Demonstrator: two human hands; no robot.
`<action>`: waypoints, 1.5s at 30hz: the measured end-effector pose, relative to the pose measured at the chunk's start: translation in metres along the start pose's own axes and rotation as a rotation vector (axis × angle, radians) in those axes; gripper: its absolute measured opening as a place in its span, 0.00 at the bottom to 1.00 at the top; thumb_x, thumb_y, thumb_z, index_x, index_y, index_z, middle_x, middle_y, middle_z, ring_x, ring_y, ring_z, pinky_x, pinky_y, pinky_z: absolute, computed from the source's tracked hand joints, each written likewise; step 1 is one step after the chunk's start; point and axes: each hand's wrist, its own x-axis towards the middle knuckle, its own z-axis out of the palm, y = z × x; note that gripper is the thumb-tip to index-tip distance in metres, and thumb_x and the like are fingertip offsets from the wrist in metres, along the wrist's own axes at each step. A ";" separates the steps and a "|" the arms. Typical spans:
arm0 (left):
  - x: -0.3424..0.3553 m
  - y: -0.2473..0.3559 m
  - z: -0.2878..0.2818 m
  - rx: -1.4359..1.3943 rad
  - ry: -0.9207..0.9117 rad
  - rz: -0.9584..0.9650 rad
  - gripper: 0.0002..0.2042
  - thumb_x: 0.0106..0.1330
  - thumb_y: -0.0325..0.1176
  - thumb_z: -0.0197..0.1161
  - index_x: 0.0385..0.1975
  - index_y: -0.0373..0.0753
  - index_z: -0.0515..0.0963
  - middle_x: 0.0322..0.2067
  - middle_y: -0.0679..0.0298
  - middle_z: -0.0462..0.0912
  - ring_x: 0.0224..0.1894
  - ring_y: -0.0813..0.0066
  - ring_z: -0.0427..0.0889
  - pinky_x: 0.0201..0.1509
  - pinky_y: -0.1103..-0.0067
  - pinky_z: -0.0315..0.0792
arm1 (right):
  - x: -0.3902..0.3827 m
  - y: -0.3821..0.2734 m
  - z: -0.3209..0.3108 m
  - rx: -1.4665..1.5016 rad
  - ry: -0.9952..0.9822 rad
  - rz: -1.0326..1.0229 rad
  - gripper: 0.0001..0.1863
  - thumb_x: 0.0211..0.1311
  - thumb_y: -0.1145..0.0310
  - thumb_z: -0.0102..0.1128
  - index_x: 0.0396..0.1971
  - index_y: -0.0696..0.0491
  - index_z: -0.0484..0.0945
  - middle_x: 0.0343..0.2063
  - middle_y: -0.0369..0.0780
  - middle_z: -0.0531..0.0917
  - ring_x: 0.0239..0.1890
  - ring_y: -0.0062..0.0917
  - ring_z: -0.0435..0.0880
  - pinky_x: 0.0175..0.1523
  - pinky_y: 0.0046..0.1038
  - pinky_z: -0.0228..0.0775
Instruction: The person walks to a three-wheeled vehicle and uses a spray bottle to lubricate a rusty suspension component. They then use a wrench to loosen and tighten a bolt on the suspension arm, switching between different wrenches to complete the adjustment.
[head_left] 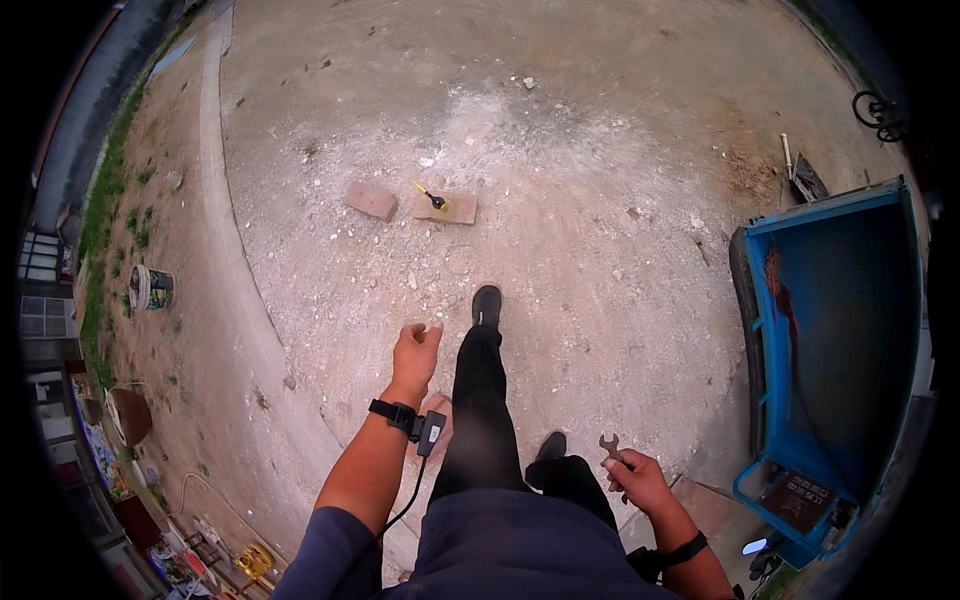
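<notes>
Flat overcast daylight, soft faint shadows, no glare, sharp centre, strong fisheye bend w/ black vignette at edges

Two bricks [412, 203] lie ahead; a cart [835, 340] stands to the right.

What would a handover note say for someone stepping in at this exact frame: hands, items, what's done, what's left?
Left hand: empty, loosely curled, swung forward mid-stride.
Right hand: gripping an open-end wrench beside the hip.
Ahead on the gravel: two bricks; a small yellow-and-black tool lies on the right one.
Blue cart stands to the right.
Done: wrench is in hand.
Left: nothing worked on yet; the person is mid-step on open ground.
</notes>
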 end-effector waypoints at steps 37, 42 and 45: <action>0.305 0.347 0.199 0.448 -0.570 0.336 0.11 0.59 0.32 0.70 0.37 0.34 0.77 0.23 0.62 0.80 0.22 0.76 0.77 0.27 0.78 0.73 | 0.329 -0.395 -0.088 0.253 0.155 -0.121 0.14 0.64 0.67 0.67 0.48 0.53 0.83 0.34 0.35 0.81 0.36 0.16 0.79 0.42 0.21 0.71; 0.232 0.520 0.283 0.463 -0.853 0.459 0.11 0.57 0.31 0.71 0.37 0.35 0.79 0.24 0.63 0.82 0.23 0.80 0.78 0.28 0.81 0.74 | 0.326 -0.477 -0.193 0.151 0.295 -0.461 0.16 0.61 0.67 0.69 0.48 0.52 0.83 0.30 0.37 0.78 0.33 0.21 0.76 0.40 0.25 0.69; 0.217 0.594 0.340 0.468 -0.879 0.577 0.12 0.57 0.32 0.71 0.36 0.35 0.79 0.23 0.63 0.81 0.24 0.81 0.78 0.28 0.80 0.73 | 0.329 -0.521 -0.276 0.157 0.321 -0.538 0.18 0.58 0.64 0.71 0.49 0.50 0.83 0.34 0.39 0.82 0.35 0.27 0.79 0.41 0.26 0.71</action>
